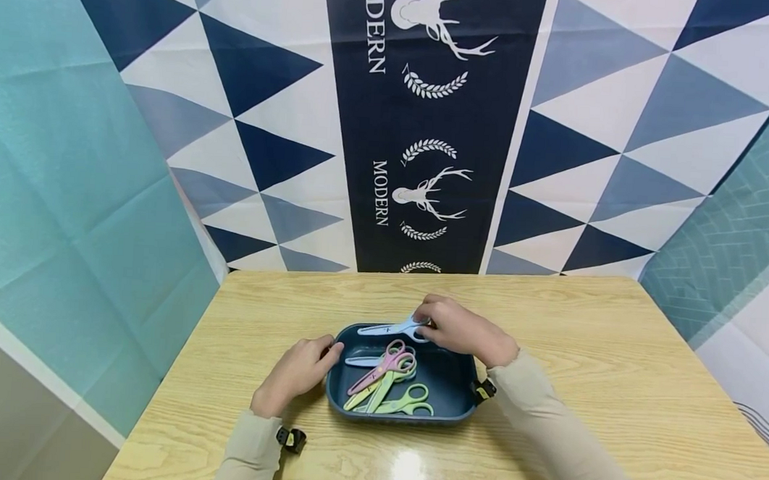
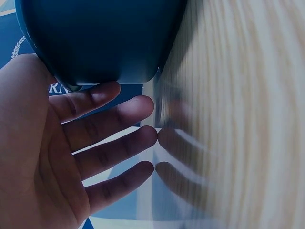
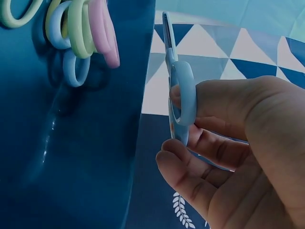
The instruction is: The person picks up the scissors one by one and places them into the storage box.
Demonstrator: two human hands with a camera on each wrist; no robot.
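A pair of light blue scissors [image 1: 380, 330] is held by its handle loops in my right hand [image 1: 454, 327], above the far rim of a dark blue tray [image 1: 408, 419]. The right wrist view shows the thumb in one handle loop [image 3: 188, 93] and fingers on the other side. My left hand [image 1: 299, 370] rests at the tray's left end, thumb by the rim; its other fingers [image 2: 119, 143] lie fairly straight and spread beside the outer wall. Inside the tray lie pink scissors [image 1: 377, 374], green scissors [image 1: 408, 404] and several others, overlapping on the left side.
The tray stands on a light wooden table [image 1: 580, 366]. Behind it hangs a patterned cloth [image 1: 429, 126] with triangles and deer heads. A teal cloth [image 1: 87, 181] borders the left side. Small black cameras [image 1: 292, 439] are worn on both wrists.
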